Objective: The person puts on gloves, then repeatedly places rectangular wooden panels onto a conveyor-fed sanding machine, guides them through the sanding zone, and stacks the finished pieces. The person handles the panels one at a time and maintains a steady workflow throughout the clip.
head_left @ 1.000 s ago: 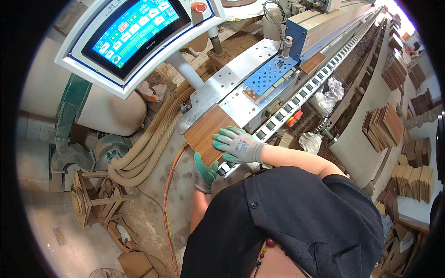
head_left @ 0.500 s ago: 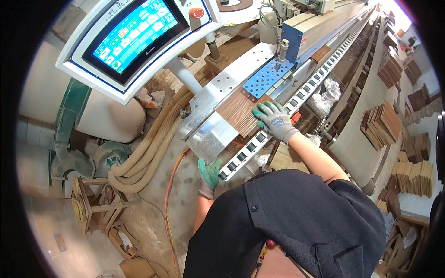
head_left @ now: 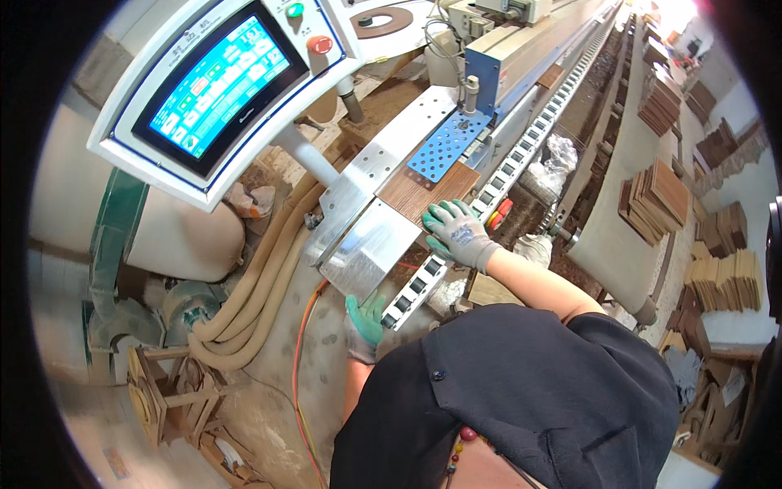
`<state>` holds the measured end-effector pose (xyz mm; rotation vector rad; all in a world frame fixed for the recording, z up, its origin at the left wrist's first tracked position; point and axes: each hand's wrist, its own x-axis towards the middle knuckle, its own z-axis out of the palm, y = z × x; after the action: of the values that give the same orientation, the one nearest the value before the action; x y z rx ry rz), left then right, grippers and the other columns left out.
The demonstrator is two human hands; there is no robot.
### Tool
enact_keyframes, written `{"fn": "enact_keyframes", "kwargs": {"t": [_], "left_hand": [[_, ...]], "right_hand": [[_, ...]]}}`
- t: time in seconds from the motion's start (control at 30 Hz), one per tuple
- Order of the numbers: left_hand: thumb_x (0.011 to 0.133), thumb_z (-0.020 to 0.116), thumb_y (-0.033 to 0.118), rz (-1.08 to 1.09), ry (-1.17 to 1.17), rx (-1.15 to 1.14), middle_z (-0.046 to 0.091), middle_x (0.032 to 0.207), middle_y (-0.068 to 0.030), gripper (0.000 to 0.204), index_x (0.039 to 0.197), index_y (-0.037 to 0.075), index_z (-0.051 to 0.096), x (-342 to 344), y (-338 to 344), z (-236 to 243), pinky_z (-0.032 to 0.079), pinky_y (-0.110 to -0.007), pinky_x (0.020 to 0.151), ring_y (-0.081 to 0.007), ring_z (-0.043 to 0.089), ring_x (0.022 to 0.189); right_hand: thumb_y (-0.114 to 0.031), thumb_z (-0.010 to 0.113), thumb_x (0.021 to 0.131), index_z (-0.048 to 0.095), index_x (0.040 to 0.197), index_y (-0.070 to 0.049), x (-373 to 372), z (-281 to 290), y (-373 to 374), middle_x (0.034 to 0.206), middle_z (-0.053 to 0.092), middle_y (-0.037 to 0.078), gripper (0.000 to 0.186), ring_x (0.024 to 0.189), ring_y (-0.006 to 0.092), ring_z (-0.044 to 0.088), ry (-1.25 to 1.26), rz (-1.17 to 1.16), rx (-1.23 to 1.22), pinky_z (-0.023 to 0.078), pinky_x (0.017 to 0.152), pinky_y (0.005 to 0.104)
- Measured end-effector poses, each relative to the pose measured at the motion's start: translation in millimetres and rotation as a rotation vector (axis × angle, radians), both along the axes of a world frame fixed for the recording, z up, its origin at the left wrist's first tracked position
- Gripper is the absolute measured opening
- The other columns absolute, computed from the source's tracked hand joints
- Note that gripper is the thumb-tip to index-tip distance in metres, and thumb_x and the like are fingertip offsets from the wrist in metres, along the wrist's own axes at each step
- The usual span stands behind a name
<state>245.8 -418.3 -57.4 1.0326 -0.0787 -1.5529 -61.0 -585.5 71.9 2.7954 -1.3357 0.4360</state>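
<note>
A brown wood-grain board (head_left: 407,196) lies flat on the machine's metal infeed table (head_left: 366,248), its far part under a blue perforated plate (head_left: 444,151). My right hand (head_left: 460,234), in a grey glove with green fingertips, rests on the board's near right corner with fingers stretched out. Beside the near end of the white roller track (head_left: 419,285), my gloved left hand (head_left: 365,328) hovers by the table's corner, fingers extended and holding nothing.
A control panel (head_left: 220,90) with a lit screen and a red button (head_left: 319,45) overhangs at upper left. Beige hoses (head_left: 244,314) and an orange cable (head_left: 303,342) run below. Stacked brown boards (head_left: 656,200) stand on a conveyor belt (head_left: 607,253) at right.
The board under my right hand looks sharper, where it was smeared by motion before. My right hand sits slightly nearer its edge. The whole view has shifted a little.
</note>
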Motion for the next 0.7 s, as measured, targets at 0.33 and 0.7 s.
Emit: {"fn": "enact_keyframes", "kwargs": {"t": [0.33,0.7], "left_hand": [[0.109,0.036,0.052,-0.126,0.055,-0.041,0.056,0.141,-0.0227,0.07,0.146,-0.008,0.043,-9.7,1.4,39.3,0.047,-0.029,0.094,-0.0252,0.057,0.119],[0.106,0.037,0.057,-0.284,-0.6,-0.325,0.045,0.151,-0.0235,0.074,0.159,0.006,0.025,-0.3,10.2,7.0,0.055,-0.035,0.095,-0.0322,0.059,0.122]], "right_hand": [[-0.035,0.065,0.09,0.064,0.124,-0.017,-0.7,-4.6,-3.3,0.129,0.06,0.009,0.039,0.123,0.0307,0.056,-0.041,0.029,-0.123,0.039,0.113,0.0486],[-0.039,0.063,0.094,0.065,0.129,-0.018,-1.2,-0.9,-8.0,0.135,0.061,0.006,0.04,0.126,0.0298,0.056,0.005,0.004,-0.037,0.041,0.113,0.0464]]}}
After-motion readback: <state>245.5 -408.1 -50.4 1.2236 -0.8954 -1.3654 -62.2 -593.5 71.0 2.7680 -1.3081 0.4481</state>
